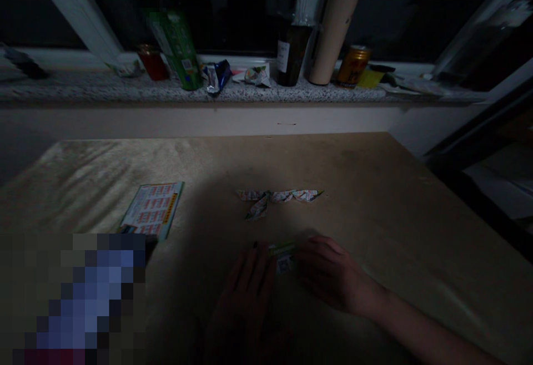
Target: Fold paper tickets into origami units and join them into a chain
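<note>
A small printed paper (284,264) with a green band and a square code lies on the table between my hands. My left hand (249,279) rests at its left side, fingers stretched out and lying flat. At the right edge my right hand (327,270) is closed, its curled fingers on the paper; the fingertips are partly hidden in the dark. Beyond my hands, folded strips of printed paper (282,196) lie in a row, with one piece slanting toward me.
A stack of printed sheets (154,209) lies on the left of the cloth-covered table (358,171). On the stone windowsill (241,96) stand a green bottle (183,49), a dark bottle (293,54), a cardboard tube (337,26), a gold can (353,65) and crumpled wrappers (216,76). A blurred-out patch covers the lower left.
</note>
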### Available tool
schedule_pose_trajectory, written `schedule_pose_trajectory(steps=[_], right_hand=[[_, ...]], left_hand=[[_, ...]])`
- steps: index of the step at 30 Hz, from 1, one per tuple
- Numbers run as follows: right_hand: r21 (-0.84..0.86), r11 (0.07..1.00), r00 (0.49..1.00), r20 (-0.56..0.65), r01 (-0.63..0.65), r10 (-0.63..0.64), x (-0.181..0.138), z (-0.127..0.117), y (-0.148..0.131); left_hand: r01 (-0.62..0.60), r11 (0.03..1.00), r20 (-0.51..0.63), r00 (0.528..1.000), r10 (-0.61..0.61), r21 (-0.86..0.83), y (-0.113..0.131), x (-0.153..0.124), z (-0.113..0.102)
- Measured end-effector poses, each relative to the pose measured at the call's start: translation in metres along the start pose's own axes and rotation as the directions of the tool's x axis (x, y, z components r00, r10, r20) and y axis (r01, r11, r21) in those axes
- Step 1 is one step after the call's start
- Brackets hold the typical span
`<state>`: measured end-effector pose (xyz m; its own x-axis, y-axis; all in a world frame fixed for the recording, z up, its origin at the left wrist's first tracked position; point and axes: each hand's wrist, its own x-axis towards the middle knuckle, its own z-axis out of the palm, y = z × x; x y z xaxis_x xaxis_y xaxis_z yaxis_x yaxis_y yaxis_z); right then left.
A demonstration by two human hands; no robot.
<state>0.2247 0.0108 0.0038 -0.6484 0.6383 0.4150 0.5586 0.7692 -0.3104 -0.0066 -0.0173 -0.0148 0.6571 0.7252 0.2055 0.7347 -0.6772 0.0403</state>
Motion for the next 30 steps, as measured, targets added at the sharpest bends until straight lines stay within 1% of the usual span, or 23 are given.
schedule_pose_trajectory(steps=[4, 9, 11, 12, 14, 15, 20, 21, 23, 25, 26, 28, 30], right_hand=[[0.033, 0.999, 0.999, 0.013, -0.041, 0.040, 0.001, -0.003, -0.001], [0.010, 1.000, 1.000, -0.002, -0.026, 0.026, 0.003, -0.002, 0.004], [-0.020, 0.998, 0.997, 0.033, -0.064, 0.064, 0.007, 0.000, 0.004], [-0.033, 0.996, 0.994, 0.071, -0.086, 0.089, 0.009, 0.001, 0.004], [-0.025, 0.994, 0.986, 0.129, -0.106, 0.109, 0.012, 0.003, 0.002], [-0.010, 0.994, 0.984, 0.137, -0.110, 0.110, 0.013, 0.005, 0.001], [0.049, 0.993, 0.990, 0.095, -0.105, 0.100, 0.015, 0.011, 0.001], [0.057, 0.993, 0.991, 0.095, -0.105, 0.099, 0.015, 0.011, 0.001], [0.068, 0.992, 0.990, 0.101, -0.103, 0.096, 0.015, 0.012, 0.002], [0.070, 0.993, 0.991, 0.103, -0.096, 0.089, 0.016, 0.011, 0.002], [0.068, 0.993, 0.991, 0.102, -0.096, 0.089, 0.017, 0.010, 0.002], [0.067, 0.993, 0.992, 0.086, -0.098, 0.092, 0.017, 0.009, 0.000], [0.074, 0.992, 0.994, 0.058, -0.101, 0.097, 0.017, 0.010, -0.001]], left_hand=[[-0.020, 1.000, 0.018, 1.000, 0.020, -0.023, 0.000, -0.001, 0.000], [0.031, 0.998, 0.031, 0.999, -0.029, -0.061, -0.001, -0.002, 0.006], [0.026, 0.997, 0.032, 0.999, -0.024, -0.074, -0.002, -0.002, 0.008], [0.019, 0.997, 0.037, 0.999, -0.016, -0.076, -0.003, -0.002, 0.010], [0.001, 0.997, 0.048, 0.999, 0.003, -0.076, -0.006, -0.002, 0.012], [-0.003, 0.997, 0.052, 0.999, 0.007, -0.079, -0.007, -0.002, 0.013], [0.023, 0.992, 0.064, 0.998, -0.015, -0.124, -0.007, 0.002, 0.012], [0.027, 0.989, 0.071, 0.997, -0.017, -0.143, -0.006, 0.003, 0.010], [0.040, 0.975, 0.049, 0.998, -0.030, -0.218, -0.003, 0.007, 0.008], [0.077, 0.933, -0.001, 0.997, -0.083, -0.353, -0.001, 0.009, 0.007], [0.101, 0.892, -0.026, 0.992, -0.124, -0.441, 0.001, 0.010, 0.006], [0.147, 0.768, -0.042, 0.974, -0.221, -0.624, 0.003, 0.012, 0.005], [0.188, 0.605, -0.011, 0.951, -0.310, -0.774, 0.005, 0.013, 0.003]])
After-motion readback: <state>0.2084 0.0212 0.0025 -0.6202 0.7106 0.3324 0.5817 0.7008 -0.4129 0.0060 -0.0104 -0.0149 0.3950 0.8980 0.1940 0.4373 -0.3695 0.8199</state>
